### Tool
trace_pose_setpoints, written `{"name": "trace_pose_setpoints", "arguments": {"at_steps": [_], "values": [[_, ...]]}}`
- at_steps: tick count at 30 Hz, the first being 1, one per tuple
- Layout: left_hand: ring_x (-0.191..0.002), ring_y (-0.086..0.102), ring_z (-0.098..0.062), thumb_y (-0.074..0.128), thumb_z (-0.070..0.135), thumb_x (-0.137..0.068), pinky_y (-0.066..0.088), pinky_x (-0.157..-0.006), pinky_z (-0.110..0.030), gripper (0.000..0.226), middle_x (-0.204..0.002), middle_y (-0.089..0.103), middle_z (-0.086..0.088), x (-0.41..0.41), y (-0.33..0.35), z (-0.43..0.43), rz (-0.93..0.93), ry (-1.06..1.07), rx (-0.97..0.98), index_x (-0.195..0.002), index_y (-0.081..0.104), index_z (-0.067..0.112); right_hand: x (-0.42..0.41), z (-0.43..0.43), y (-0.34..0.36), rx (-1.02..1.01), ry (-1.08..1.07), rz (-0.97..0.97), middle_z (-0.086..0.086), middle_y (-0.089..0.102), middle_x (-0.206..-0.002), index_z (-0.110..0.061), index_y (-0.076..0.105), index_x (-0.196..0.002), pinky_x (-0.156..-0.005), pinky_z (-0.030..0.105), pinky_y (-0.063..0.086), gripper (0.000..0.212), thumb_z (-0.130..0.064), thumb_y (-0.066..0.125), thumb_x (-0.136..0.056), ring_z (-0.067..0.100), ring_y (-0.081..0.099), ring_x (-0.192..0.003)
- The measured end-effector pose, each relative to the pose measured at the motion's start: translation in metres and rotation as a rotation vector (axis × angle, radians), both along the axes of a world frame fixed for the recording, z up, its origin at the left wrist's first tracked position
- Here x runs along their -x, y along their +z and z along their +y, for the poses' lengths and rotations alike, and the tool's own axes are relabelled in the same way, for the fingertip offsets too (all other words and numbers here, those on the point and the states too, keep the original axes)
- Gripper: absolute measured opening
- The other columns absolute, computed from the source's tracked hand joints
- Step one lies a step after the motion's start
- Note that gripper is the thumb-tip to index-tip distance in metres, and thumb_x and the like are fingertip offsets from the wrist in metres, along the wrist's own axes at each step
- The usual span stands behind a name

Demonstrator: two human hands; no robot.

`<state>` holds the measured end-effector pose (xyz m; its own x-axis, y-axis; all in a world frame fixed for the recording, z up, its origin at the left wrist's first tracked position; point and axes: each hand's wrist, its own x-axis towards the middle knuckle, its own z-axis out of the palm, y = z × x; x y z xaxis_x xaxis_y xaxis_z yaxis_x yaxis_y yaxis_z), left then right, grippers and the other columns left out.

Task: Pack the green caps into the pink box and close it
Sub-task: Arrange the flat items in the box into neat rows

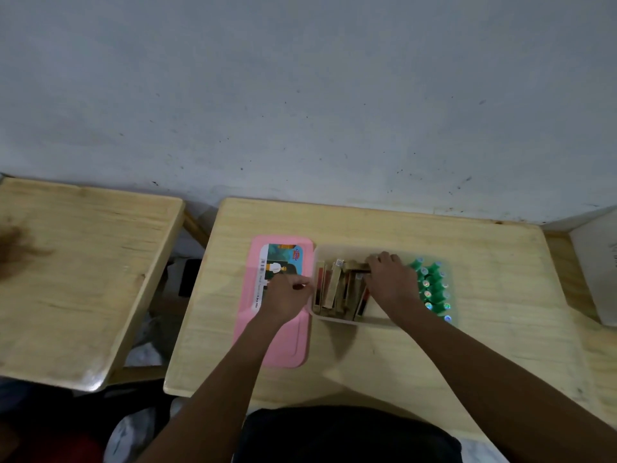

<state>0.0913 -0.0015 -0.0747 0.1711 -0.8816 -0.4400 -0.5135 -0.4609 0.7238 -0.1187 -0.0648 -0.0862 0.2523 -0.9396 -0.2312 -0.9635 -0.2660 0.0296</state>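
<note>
A translucent whitish box stands on the wooden table, with its pink lid lying flat to its left. Several small brown and red packets stand on edge inside the box's left part. Several green caps fill its right end in rows. My right hand reaches into the box, fingers curled on the packets at the far side. My left hand rests over the lid with its fingers pinched at the box's left wall; whether it grips anything is unclear.
The box sits mid-table, close to a grey wall behind. A second wooden table stands to the left across a gap with dark items on the floor. A white object leans at the right edge.
</note>
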Motion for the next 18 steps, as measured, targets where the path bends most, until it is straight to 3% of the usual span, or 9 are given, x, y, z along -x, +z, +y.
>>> {"name": "trace_pose_setpoints", "arguments": {"at_steps": [4,6,9,13,16,18], "values": [[-0.080,0.060,-0.012,0.061,0.022,-0.090,0.041,-0.065,-0.013,0.029,-0.101,0.071,-0.011,0.000,-0.001,0.002,-0.012,-0.010,0.036,-0.115,0.066,0.008,0.012,0.008,-0.002,0.054,0.048,-0.049,0.003,0.065,-0.102,-0.018,0.064,-0.102,-0.054,0.033,0.046,0.018,-0.025,0.065,-0.085,0.026,0.060,-0.095],[-0.080,0.059,-0.012,0.061,0.021,-0.090,0.040,-0.064,-0.011,0.031,-0.102,0.071,-0.011,0.001,-0.001,0.003,-0.001,0.002,0.048,-0.116,0.065,0.006,0.018,0.011,-0.001,0.074,0.049,-0.113,0.001,0.066,-0.101,-0.019,0.064,-0.100,-0.055,0.035,0.049,0.018,-0.030,0.066,-0.085,0.025,0.061,-0.096],[-0.083,0.060,-0.012,0.062,0.021,-0.089,0.043,-0.070,-0.014,0.031,-0.105,0.071,-0.011,0.002,-0.001,0.005,0.016,0.031,0.074,-0.116,0.065,0.005,0.020,0.012,0.009,0.052,0.040,-0.278,-0.002,0.065,-0.111,-0.021,0.059,-0.111,-0.073,0.035,0.049,0.024,-0.037,0.054,-0.094,0.021,0.058,-0.106],[-0.082,0.061,-0.013,0.061,0.020,-0.090,0.041,-0.063,-0.009,0.029,-0.105,0.071,-0.011,0.006,-0.003,0.008,0.040,0.062,0.117,-0.114,0.066,0.004,0.019,0.014,0.026,-0.067,0.058,-0.487,-0.001,0.066,-0.115,-0.022,0.055,-0.116,-0.106,0.037,0.039,0.025,-0.036,0.053,-0.096,0.021,0.058,-0.114],[-0.081,0.060,-0.013,0.060,0.019,-0.090,0.041,-0.064,-0.010,0.029,-0.105,0.071,-0.012,0.008,-0.003,0.010,0.056,0.084,0.139,-0.114,0.066,0.003,0.016,0.015,0.039,-0.187,0.095,-0.569,-0.003,0.061,-0.119,-0.024,0.052,-0.124,-0.089,0.034,0.049,0.030,-0.036,0.051,-0.097,0.016,0.060,-0.104],[-0.084,0.059,-0.013,0.058,0.018,-0.091,0.042,-0.067,-0.013,0.029,-0.108,0.069,-0.011,0.009,-0.002,0.012,0.068,0.093,0.135,-0.116,0.065,0.004,0.012,0.012,0.046,-0.272,0.154,-0.557,-0.001,0.058,-0.118,-0.022,0.053,-0.130,-0.086,0.032,0.047,0.034,-0.035,0.049,-0.099,0.017,0.057,-0.103]]}}
